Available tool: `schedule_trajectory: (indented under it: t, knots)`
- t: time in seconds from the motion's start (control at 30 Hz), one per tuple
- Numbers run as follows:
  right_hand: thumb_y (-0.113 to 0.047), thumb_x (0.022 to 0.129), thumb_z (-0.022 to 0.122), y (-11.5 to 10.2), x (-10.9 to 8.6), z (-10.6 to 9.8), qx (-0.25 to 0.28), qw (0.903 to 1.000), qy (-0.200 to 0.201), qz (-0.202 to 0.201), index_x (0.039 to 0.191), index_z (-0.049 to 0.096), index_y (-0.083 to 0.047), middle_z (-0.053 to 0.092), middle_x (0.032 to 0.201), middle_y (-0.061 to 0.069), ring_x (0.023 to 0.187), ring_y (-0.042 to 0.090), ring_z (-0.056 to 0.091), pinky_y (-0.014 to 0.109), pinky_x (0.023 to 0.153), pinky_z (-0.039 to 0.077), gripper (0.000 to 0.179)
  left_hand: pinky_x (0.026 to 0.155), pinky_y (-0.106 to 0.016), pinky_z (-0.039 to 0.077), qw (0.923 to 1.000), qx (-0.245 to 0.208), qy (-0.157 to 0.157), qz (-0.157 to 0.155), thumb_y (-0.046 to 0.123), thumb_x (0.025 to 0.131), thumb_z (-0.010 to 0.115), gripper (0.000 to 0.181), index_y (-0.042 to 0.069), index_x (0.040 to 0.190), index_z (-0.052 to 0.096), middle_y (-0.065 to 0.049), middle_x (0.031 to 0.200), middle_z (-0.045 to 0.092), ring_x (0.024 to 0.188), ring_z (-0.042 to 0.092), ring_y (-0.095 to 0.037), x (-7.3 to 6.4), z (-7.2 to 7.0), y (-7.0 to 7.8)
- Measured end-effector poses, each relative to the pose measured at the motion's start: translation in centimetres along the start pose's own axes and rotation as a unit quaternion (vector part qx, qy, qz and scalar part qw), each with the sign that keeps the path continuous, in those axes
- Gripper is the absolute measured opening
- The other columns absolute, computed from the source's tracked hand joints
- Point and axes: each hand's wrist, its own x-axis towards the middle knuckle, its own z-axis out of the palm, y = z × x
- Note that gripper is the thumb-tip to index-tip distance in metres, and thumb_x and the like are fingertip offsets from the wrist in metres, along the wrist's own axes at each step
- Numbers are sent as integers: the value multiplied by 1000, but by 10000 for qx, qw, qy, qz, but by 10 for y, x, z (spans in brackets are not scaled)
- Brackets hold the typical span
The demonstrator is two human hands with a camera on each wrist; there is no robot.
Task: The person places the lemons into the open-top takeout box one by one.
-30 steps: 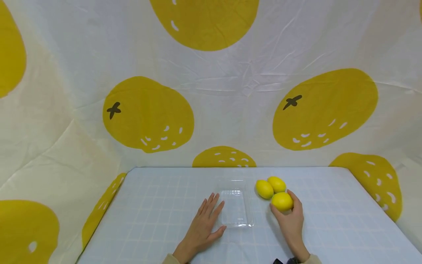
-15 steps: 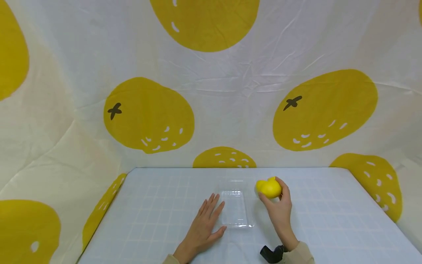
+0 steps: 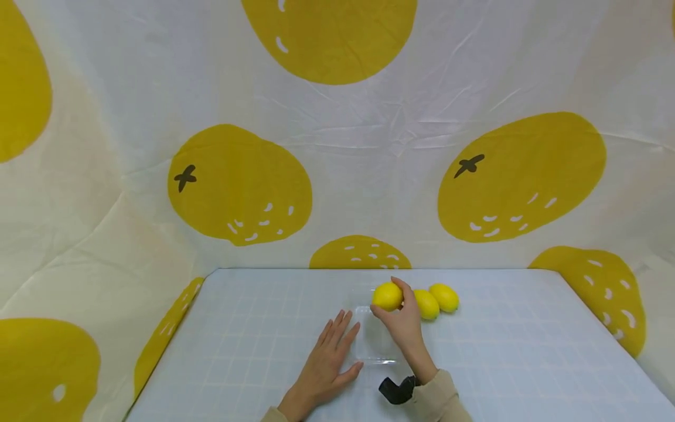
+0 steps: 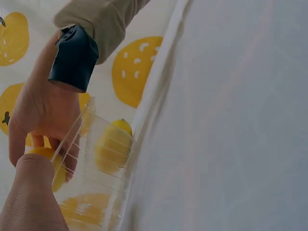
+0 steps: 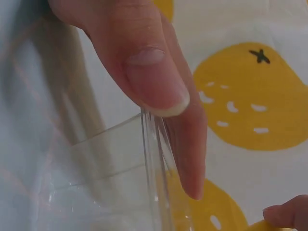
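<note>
Item: one shallow rectangular tray of clear plastic [image 3: 369, 346], which lay on the table and served as the landmark for every entry below.

Item: one bright yellow, oval lemon [image 3: 387, 296], which I held above the far part of the tray. Whether it touched the plastic, I could not tell.

Item: my right hand [image 3: 403, 322], which grasped that lemon between thumb and fingertips and reached over the tray from its right side.

Item: my left hand [image 3: 325, 357], which grasped nothing; its fingers lay straight and slightly spread at the tray's left edge, thumb apart toward the near left corner. In the right wrist view its thumb appeared to meet the tray's rim.

Items: two more lemons, both yellow and oval, just right of the tray: a nearer lemon [image 3: 427, 305], close beside my right hand, and a farther lemon [image 3: 444, 298]. They overlapped in the head view; contact between them could not be confirmed.

Item: one black, angular device [image 3: 398, 391] on my right wrist, on the near side of the tray, by a beige fabric sleeve [image 3: 437, 395].

Item: one pale blue tablecloth with white grid lines [image 3: 253, 334], beneath the tray.

Item: one white fabric backdrop printed with large yellow fruit [image 3: 364, 193], beyond the tray.
</note>
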Motion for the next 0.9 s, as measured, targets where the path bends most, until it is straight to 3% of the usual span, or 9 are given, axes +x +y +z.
schedule_trajectory:
  t: [0.3,0.57,0.7,0.9]
  knots:
    - [-16,75,81,14,0,28,-982,9935,-582,32,138,47,0,52,130,22,112,35,54,55,99,46,73,116,-51,27,9999,-123,64,34,46,99,49,60,2,140,50,-22,155,36,143,32,-38,0,2,0]
    - [-14,71,81,21,-3,35,-1630,9829,-746,-428,131,52,3,50,120,27,100,36,56,53,89,50,69,113,-52,30,9999,-99,84,51,46,100,48,56,4,136,53,-21,155,35,144,32,-37,1,3,0]
    - [-12,72,81,22,-5,36,-1788,9788,-869,-496,131,53,3,47,121,28,101,40,55,56,89,50,67,113,-52,32,9999,-137,1,-11,42,97,54,54,5,137,52,-21,156,34,144,32,-35,1,2,0]
    - [-11,74,81,21,-6,35,-1821,9776,-899,-551,133,52,2,48,121,28,101,42,52,58,89,48,67,118,-48,26,9993,-301,-159,-160,41,96,58,55,7,138,51,-19,158,31,146,30,-33,0,0,2]
